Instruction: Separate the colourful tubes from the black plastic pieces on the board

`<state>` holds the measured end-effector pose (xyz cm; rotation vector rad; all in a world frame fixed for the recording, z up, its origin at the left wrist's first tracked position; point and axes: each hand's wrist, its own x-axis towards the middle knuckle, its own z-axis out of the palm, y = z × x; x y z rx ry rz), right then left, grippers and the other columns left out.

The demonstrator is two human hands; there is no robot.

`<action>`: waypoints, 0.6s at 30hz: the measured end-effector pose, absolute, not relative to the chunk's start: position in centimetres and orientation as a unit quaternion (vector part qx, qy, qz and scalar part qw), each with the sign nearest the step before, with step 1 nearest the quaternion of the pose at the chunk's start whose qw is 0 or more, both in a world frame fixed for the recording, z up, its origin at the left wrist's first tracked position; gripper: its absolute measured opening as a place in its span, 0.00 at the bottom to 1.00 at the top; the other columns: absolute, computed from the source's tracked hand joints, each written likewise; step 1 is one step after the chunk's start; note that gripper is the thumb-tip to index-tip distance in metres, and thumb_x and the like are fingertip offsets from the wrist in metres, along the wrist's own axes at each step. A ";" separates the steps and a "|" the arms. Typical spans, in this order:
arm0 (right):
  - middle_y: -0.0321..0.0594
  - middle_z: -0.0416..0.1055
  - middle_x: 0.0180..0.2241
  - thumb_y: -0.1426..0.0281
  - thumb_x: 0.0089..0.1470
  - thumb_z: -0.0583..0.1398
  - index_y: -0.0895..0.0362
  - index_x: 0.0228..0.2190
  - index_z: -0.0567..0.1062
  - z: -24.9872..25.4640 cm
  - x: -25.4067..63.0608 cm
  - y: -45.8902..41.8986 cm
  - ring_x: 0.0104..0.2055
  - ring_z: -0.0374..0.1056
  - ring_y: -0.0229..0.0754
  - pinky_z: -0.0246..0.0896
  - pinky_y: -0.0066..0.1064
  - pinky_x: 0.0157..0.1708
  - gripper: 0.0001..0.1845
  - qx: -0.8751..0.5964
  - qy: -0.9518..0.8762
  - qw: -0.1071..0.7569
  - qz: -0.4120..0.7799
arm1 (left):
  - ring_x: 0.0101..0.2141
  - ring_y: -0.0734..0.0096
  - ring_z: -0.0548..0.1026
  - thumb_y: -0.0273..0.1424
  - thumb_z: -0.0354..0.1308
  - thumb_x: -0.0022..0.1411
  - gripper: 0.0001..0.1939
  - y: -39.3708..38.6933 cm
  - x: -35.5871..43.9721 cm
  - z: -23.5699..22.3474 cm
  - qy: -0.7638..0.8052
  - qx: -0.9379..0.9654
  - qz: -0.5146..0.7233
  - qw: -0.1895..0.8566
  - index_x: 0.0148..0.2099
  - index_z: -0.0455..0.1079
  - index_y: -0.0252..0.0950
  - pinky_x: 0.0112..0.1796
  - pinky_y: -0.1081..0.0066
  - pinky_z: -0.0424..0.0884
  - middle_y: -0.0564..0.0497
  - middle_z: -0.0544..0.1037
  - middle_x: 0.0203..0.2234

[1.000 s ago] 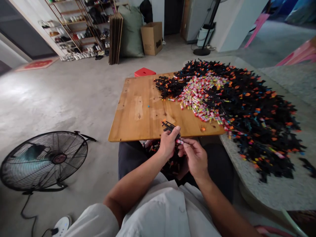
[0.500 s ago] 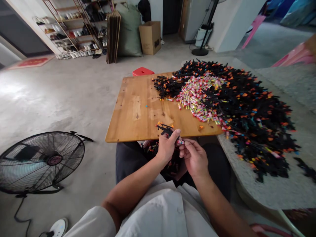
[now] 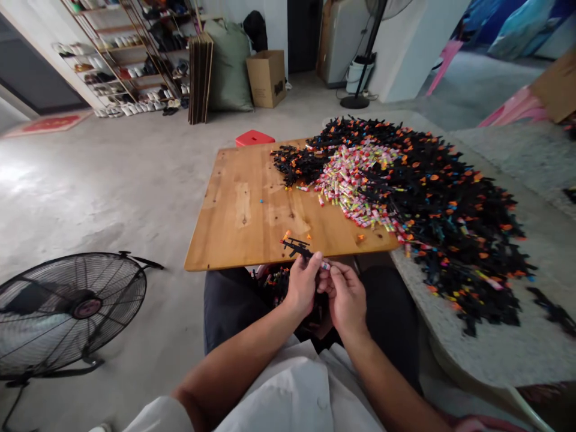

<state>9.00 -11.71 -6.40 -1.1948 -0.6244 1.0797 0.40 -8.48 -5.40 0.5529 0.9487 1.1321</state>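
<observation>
My left hand (image 3: 302, 283) is closed around the rear of a small black toy gun (image 3: 296, 246), whose barrel points away to the left over the board's near edge. An orange piece shows near its muzzle. In the pinched fingers of my right hand (image 3: 347, 295) is a small tube with a coloured wrapper (image 3: 324, 266), at the back end of the gun. Whether tube and gun are joined is hidden by my fingers. Beneath my hands, between my legs, lie more black and coloured pieces (image 3: 276, 282), partly covered.
On the wooden board (image 3: 234, 222) and stone table (image 3: 535, 354) spreads a large heap of black toy guns (image 3: 454, 204). Wrapped tubes (image 3: 348, 180) lie heaped within it. A floor fan (image 3: 87, 307) stands left; a red stool (image 3: 254, 138) is behind the board.
My hands have come closer together, with the tube nearer the toy gun's rear. The whole view has shifted slightly, so the surroundings sit a little lower and further left.
</observation>
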 end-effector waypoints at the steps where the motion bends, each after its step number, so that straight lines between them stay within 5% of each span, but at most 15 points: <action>1: 0.37 0.77 0.30 0.57 0.61 0.65 0.54 0.41 0.76 -6.6 9.8 -12.0 0.24 0.69 0.38 0.68 0.31 0.26 0.14 -0.543 -0.295 0.636 0.462 | 0.20 0.79 0.66 0.54 0.69 0.55 0.27 -9.2 -0.4 -5.7 0.434 0.277 0.482 0.709 0.37 0.68 0.35 0.21 0.77 0.64 0.55 0.72 0.24; 4: 0.34 0.72 0.23 0.58 0.62 0.63 0.54 0.39 0.76 -7.7 12.9 -12.9 0.22 0.66 0.39 0.64 0.30 0.24 0.13 -0.607 -0.379 0.554 0.426 | 0.25 0.74 0.73 0.54 0.70 0.54 0.27 -10.7 -4.7 -5.7 0.486 0.414 0.310 0.704 0.34 0.72 0.34 0.25 0.76 0.68 0.50 0.77 0.26; 7: 0.36 0.75 0.25 0.60 0.62 0.60 0.54 0.39 0.78 -9.4 15.2 -13.8 0.24 0.69 0.41 0.63 0.30 0.25 0.11 -0.621 -0.481 0.378 0.489 | 0.26 0.71 0.75 0.50 0.67 0.60 0.22 -8.7 -9.4 -4.4 0.400 0.570 0.088 0.713 0.34 0.76 0.33 0.26 0.75 0.68 0.48 0.79 0.26; 11: 0.38 0.80 0.31 0.68 0.60 0.57 0.54 0.48 0.80 -10.2 15.6 -12.1 0.29 0.73 0.41 0.65 0.31 0.33 0.17 -0.571 -0.613 0.181 0.515 | 0.28 0.71 0.75 0.44 0.60 0.67 0.15 1.2 -10.9 -2.9 0.466 0.654 0.253 0.539 0.37 0.74 0.36 0.30 0.73 0.70 0.49 0.80 0.31; 14: 0.41 0.81 0.33 0.66 0.66 0.53 0.55 0.41 0.82 -8.4 15.4 -6.9 0.36 0.76 0.44 0.64 0.31 0.39 0.17 -0.584 -0.670 0.219 0.402 | 0.36 0.67 0.77 0.36 0.59 0.67 0.07 11.1 -8.7 -2.6 0.600 0.639 0.333 0.349 0.40 0.73 0.38 0.37 0.71 0.72 0.48 0.81 0.36; 18: 0.48 0.81 0.42 0.68 0.68 0.53 0.58 0.43 0.81 -5.2 14.8 3.2 0.46 0.75 0.47 0.63 0.32 0.45 0.16 -0.665 -0.676 0.241 0.206 | 0.48 0.58 0.77 0.39 0.55 0.72 0.14 20.6 -5.6 -2.5 0.677 0.630 0.283 0.256 0.52 0.71 0.37 0.49 0.64 0.70 0.41 0.80 0.48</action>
